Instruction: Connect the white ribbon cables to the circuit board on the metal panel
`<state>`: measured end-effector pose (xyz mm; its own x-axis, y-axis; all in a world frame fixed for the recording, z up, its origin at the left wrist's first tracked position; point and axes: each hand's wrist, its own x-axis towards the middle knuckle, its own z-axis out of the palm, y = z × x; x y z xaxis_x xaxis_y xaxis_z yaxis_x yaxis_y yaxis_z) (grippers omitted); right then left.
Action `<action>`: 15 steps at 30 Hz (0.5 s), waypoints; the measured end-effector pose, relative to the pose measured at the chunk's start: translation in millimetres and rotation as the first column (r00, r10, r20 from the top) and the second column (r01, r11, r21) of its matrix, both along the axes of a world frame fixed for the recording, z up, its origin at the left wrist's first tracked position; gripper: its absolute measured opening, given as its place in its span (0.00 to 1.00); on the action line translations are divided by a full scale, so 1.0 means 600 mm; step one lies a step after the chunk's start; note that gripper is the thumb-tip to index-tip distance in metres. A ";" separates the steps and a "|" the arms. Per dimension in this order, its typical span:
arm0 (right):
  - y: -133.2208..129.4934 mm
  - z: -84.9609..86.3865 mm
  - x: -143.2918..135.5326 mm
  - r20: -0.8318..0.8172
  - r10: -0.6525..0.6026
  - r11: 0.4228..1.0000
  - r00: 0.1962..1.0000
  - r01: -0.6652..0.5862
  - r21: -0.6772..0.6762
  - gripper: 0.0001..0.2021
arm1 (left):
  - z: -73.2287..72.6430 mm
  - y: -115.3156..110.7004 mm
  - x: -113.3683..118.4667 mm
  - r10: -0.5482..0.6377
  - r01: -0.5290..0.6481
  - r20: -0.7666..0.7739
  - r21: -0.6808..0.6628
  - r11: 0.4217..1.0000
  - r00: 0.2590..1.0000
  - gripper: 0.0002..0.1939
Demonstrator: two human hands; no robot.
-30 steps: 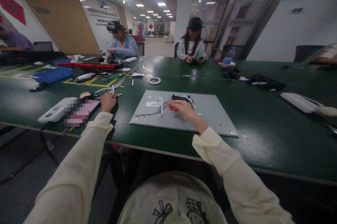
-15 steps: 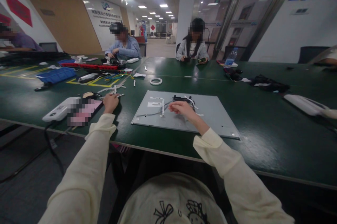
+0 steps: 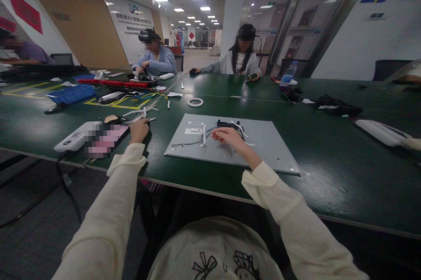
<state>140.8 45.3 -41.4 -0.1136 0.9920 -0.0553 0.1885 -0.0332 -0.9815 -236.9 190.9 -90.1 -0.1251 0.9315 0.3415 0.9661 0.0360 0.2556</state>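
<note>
A flat grey panel [image 3: 259, 152] lies on the table in front of me. A black part [image 3: 226, 122], a thin grey cable [image 3: 189, 143] and a white tape strip [image 3: 204, 134] across that cable are on it. Above the panel hovers my right hand [image 3: 232, 138], fingers drawn together; anything between the fingertips is hidden. My left hand [image 3: 140, 131] rests on the table left of the panel, its fingers closed at a white strip [image 3: 144, 112] by a loose bunch of similar strips [image 3: 134, 118].
Left of my left hand lie a pink phone [image 3: 107, 138], a white device [image 3: 77, 136] and a beige-black object [image 3: 112, 119]. Beyond the panel is a white ring [image 3: 195, 102]. A blue tray [image 3: 71, 94] stands farther left. Two people [image 3: 154, 54] sit across the table.
Both my hands stay nearly in place. Across the table, the person on the right has stretched one arm out sideways, a dark object now at that hand on the table.
</note>
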 end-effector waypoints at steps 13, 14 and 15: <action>0.000 -0.001 0.000 0.033 0.018 0.999 0.999 -0.019 0.040 0.10 | 0.008 -0.033 0.035 0.031 -0.022 -0.093 0.096 0.995 0.995 0.26; 0.001 -0.003 0.001 0.034 0.016 0.999 0.999 -0.017 0.042 0.10 | 0.009 -0.032 0.034 0.033 -0.027 -0.066 0.088 0.996 0.997 0.27; 0.002 -0.004 0.001 0.034 0.014 0.999 0.999 -0.015 0.042 0.10 | 0.011 -0.030 0.031 0.036 -0.033 -0.034 0.074 0.997 0.999 0.27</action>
<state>141.2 46.7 -44.0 -0.1265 0.9918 -0.0171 0.2221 0.0115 -0.9750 -218.0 172.8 -83.6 -0.1435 0.8990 0.4137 0.9731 0.0520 0.2245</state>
